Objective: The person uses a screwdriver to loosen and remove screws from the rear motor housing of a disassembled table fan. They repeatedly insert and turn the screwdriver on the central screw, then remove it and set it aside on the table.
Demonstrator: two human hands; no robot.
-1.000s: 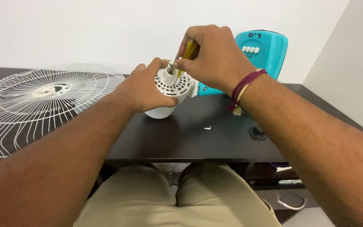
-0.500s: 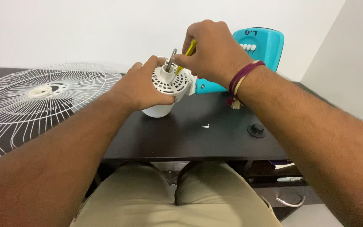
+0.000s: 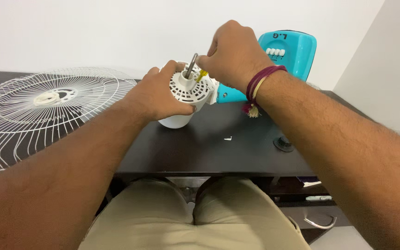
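The left hand (image 3: 160, 95) grips the white motor (image 3: 186, 95), whose shaft (image 3: 190, 65) points up and slightly away, while the right hand (image 3: 232, 55), just right of the shaft, pinches a yellow tool (image 3: 202, 74).

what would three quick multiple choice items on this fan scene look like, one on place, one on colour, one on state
1. Where does the wire fan guard lie?
A. on the desk, left of the motor housing
B. on the person's lap
C. leaning on the wall

2. What colour is the fan base?
A. red
B. turquoise
C. black

3. What is the left hand doing?
A. resting flat on the desk
B. gripping the white motor housing
C. lifting the guard

Answers:
1 A, it lies flat on the dark desk to the left.
2 B, its shell is bright turquoise.
3 B, its fingers wrap the housing while the right hand holds a yellow-handled tool at its top.
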